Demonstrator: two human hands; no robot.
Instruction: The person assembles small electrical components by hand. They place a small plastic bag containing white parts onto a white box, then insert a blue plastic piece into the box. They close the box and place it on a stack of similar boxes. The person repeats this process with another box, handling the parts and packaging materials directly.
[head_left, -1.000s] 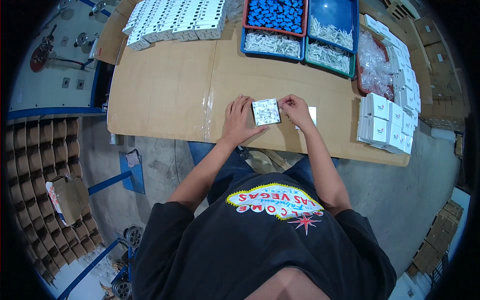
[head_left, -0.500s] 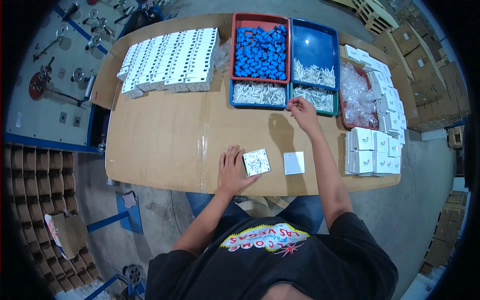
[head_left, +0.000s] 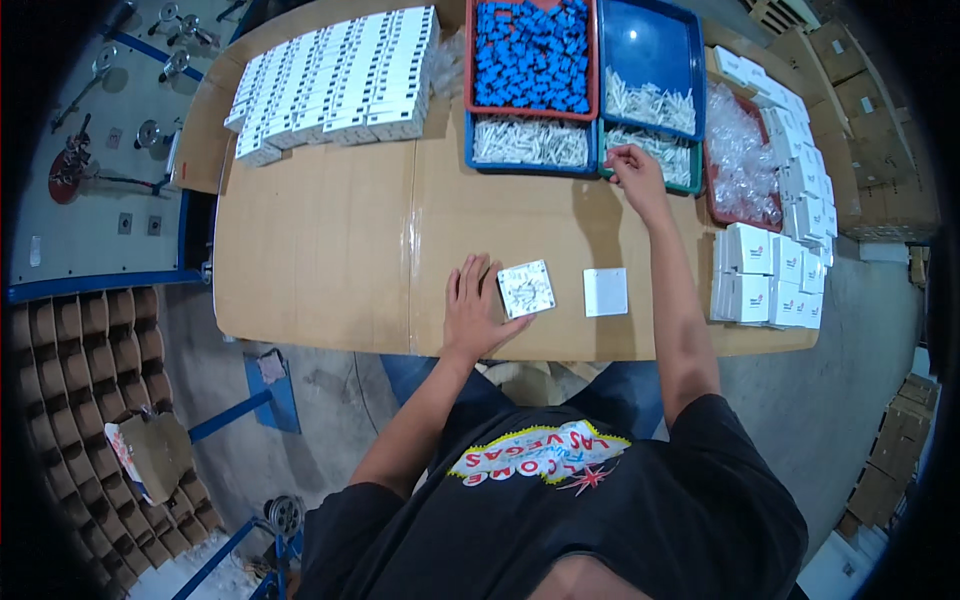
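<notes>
White housing (head_left: 526, 289) flanked by left hand (head_left: 474, 312), grip spread.
Beyond housing, by green tray (head_left: 682, 186), right hand (head_left: 637, 180) is held; its grip's state cannot be told.

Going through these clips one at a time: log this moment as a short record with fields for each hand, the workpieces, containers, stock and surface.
Left hand: bare left hand, spread at the left and near edges of a white square plastic-looking piece
Right hand: bare right hand, over the near-left corner of a green rectangular tray holding slender white parts; grasp unclear
Apart, right of piece: thin white square plate
Other container: red rectangular tray with small blue parts
Stock, far left: rows of white boxes
Surface: brown cardboard sheet
</notes>
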